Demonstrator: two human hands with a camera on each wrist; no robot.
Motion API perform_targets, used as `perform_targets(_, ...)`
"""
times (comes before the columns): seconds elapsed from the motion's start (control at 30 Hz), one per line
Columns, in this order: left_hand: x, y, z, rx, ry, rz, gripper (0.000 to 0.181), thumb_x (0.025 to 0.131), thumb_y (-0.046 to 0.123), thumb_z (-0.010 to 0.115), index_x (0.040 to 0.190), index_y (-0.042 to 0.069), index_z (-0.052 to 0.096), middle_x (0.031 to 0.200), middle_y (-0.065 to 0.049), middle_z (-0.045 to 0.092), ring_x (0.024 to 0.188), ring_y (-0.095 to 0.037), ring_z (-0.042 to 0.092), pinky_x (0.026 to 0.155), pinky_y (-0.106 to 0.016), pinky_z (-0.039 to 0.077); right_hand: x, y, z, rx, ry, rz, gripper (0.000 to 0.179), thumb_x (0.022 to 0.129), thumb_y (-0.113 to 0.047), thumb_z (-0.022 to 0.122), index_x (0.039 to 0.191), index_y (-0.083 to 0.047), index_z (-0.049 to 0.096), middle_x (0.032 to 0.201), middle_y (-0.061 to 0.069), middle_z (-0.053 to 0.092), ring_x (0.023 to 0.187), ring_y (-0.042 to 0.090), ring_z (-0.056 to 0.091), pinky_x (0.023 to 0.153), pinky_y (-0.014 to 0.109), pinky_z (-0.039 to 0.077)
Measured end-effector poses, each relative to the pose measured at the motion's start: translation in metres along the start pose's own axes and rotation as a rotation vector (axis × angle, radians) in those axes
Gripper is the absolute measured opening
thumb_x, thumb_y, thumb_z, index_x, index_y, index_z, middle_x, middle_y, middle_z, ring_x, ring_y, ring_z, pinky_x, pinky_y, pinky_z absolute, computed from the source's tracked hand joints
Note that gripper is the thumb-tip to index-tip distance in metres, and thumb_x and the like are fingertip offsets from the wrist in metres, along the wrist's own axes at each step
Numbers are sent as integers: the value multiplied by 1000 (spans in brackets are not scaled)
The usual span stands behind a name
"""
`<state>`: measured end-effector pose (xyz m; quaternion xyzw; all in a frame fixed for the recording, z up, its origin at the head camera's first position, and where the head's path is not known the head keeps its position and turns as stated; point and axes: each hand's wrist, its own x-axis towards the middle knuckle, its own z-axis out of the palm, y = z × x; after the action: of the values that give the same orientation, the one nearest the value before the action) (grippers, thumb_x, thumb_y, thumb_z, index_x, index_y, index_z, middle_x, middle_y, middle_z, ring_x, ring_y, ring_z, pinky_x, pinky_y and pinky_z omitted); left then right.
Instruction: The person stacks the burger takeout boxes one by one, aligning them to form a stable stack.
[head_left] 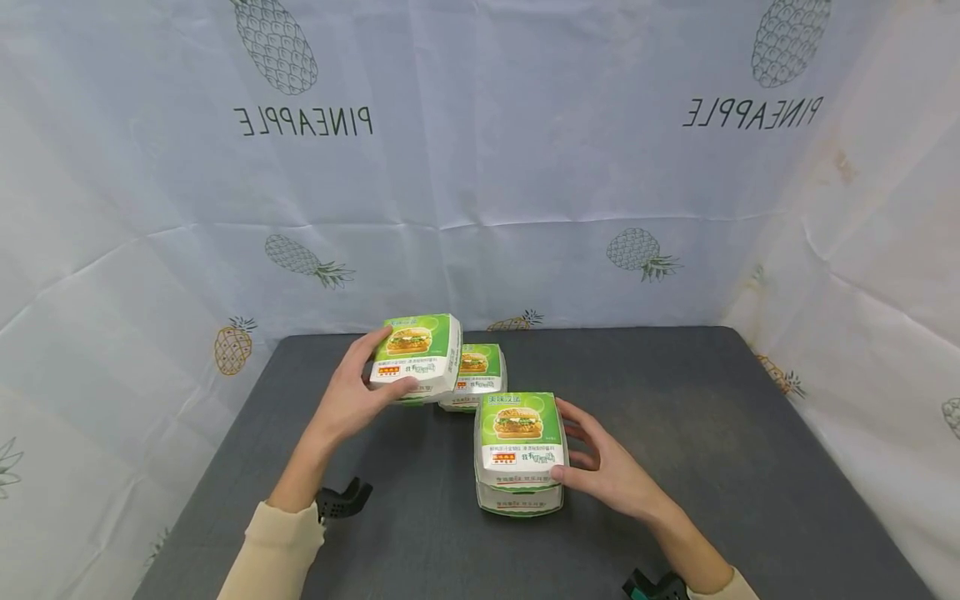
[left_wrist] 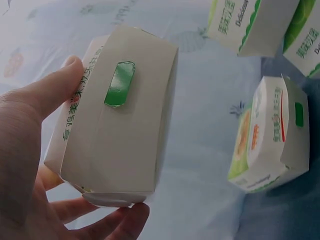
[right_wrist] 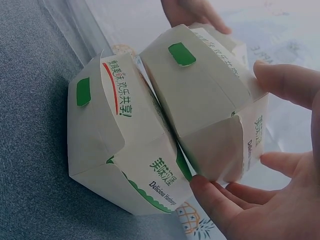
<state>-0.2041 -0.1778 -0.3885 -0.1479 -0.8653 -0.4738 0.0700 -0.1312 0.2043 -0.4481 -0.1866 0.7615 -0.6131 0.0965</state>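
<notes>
My left hand (head_left: pixel 357 393) grips a green-and-white burger box (head_left: pixel 416 354) between thumb and fingers, its lid with the burger picture facing up. In the left wrist view this box (left_wrist: pixel 120 115) shows a plain side with a green tab. It overlaps a second burger box (head_left: pixel 483 371) that rests on the table at the back. Nearer the front, one burger box (head_left: pixel 521 433) sits on top of another burger box (head_left: pixel 517 500). My right hand (head_left: pixel 611 467) holds the upper one by its right side, thumb at the front corner and fingers along the side.
The dark grey table (head_left: pixel 675 400) spreads out on both sides of the boxes. White cloth with pineapple prints (head_left: pixel 480 167) hangs behind it and along both sides. A black band (head_left: pixel 343 498) is on the left wrist, another black band (head_left: pixel 654 586) on the right.
</notes>
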Motion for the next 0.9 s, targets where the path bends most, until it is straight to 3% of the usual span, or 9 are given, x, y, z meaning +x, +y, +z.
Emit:
perform_targets(0.23, -5, 14, 6, 25, 1, 59, 86, 88, 30, 82, 159, 16, 36, 158, -11, 33, 107, -25, 55, 81, -31, 51, 0, 1, 0, 5, -1, -15, 86, 93, -15, 75, 162, -20, 24, 162, 10, 26, 144, 39, 33, 101, 29, 50)
perform_targets(0.9, -16, 38, 28, -35, -49, 109, 88, 82, 31, 87, 156, 20, 40, 156, -2, 36, 98, -23, 57, 78, -31, 53, 0, 2, 0, -18, 0, -30, 86, 93, -16, 76, 162, -20, 24, 162, 10, 26, 144, 39, 32, 102, 28, 48)
